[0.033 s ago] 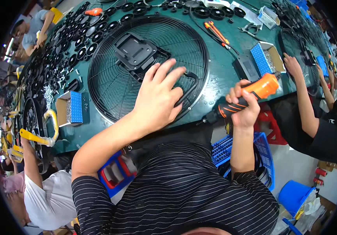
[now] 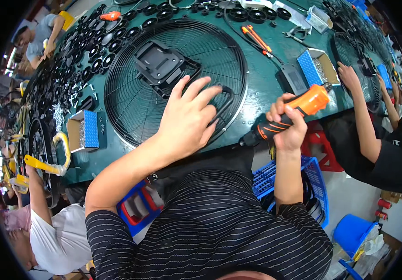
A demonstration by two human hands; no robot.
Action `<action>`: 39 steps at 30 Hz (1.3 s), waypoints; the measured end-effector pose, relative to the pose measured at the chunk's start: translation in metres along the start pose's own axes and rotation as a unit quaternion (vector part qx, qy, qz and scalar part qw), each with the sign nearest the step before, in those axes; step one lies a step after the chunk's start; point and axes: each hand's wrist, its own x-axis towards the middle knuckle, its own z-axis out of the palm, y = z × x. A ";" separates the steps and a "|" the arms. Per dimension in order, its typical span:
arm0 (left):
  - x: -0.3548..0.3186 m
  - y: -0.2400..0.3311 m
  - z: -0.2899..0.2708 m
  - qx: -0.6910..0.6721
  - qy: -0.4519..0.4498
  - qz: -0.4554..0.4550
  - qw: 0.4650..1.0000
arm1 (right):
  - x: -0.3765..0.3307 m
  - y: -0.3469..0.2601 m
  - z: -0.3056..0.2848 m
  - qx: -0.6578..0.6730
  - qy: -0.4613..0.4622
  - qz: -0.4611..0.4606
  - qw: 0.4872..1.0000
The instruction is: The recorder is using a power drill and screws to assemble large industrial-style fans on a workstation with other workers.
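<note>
On a green workbench [image 2: 266,74], a round black wire fan guard [image 2: 131,100] is pressed flat under the left hand [image 2: 187,119], fingers spread. Just beside its right rim, an orange electric screwdriver [image 2: 289,114] is gripped tightly by the right hand [image 2: 287,128].

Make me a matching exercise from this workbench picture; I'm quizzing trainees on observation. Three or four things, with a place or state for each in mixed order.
Things:
1. left hand
2. right hand
3. round wire fan guard
4. small cardboard box with a blue flap

Places or states:
A. lying flat on the green table
B. gripping an orange and black power screwdriver
C. spread on the guard's lower right edge
D. left of the guard, open

Pairs: 1-C, 2-B, 3-A, 4-D
</note>
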 end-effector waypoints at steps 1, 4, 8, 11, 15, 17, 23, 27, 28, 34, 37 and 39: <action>0.002 0.000 -0.005 -0.038 0.022 -0.005 0.999 | 0.001 0.002 -0.003 -0.004 -0.023 0.004 1.000; 0.004 -0.013 -0.042 -0.068 0.026 -0.040 0.997 | 0.006 0.008 -0.009 -0.002 -0.027 0.013 1.000; 0.008 -0.046 -0.121 -0.142 0.086 -0.136 0.977 | 0.010 0.013 -0.013 0.041 -0.009 0.073 0.996; 0.012 -0.057 -0.164 -0.198 0.061 -0.223 0.952 | 0.012 0.016 -0.015 0.062 -0.041 0.054 0.996; 0.015 -0.055 -0.183 -0.190 0.061 -0.221 0.955 | 0.013 0.016 -0.020 0.063 -0.047 0.070 0.994; 0.017 -0.056 -0.188 -0.153 0.070 -0.215 0.962 | 0.013 0.016 -0.021 0.071 -0.041 0.065 0.994; 0.038 -0.098 -0.251 -0.098 0.016 -0.347 0.933 | 0.014 0.017 -0.022 0.069 -0.049 0.077 0.993; 0.049 -0.158 -0.321 0.164 0.056 -0.504 0.846 | 0.014 0.017 -0.024 0.062 -0.071 0.079 0.992; 0.039 -0.174 -0.342 0.110 0.106 -0.514 0.844 | 0.013 0.016 -0.025 0.061 -0.063 0.082 0.993; -0.040 -0.246 -0.411 0.047 0.312 -0.459 0.830 | 0.016 0.016 -0.027 0.056 -0.071 0.090 0.992; -0.077 -0.264 -0.402 0.180 0.317 -0.395 0.844 | 0.015 0.010 -0.025 0.077 -0.090 0.137 0.983; -0.089 -0.287 -0.378 0.290 0.305 -0.437 0.795 | 0.014 0.005 -0.023 0.068 -0.110 0.168 0.977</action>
